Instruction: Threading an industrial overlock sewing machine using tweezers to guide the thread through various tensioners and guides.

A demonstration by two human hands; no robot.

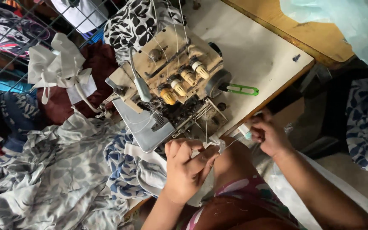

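Left hand [187, 168] pinches a small white fabric piece [216, 142] near the table's near edge [277, 91]; right hand [268, 135] grips a pale tool [244, 131], just right of the overlock machine [171, 81].

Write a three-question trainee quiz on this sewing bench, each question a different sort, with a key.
1. True or false: the green-handled snips lie on the table beside the overlock machine.
2. Multiple choice: the left hand pinches
A. a yellow tension knob
B. a small white piece with thread
C. the green snips
3. Fill in: the heap of grey leaf-print fabric lies to the ____ of the machine in the head view.

Key
1. True.
2. B: the left hand's fingertips close on the small white piece, while the right hand grips a small pale object with a blue-green tip.
3. Left.
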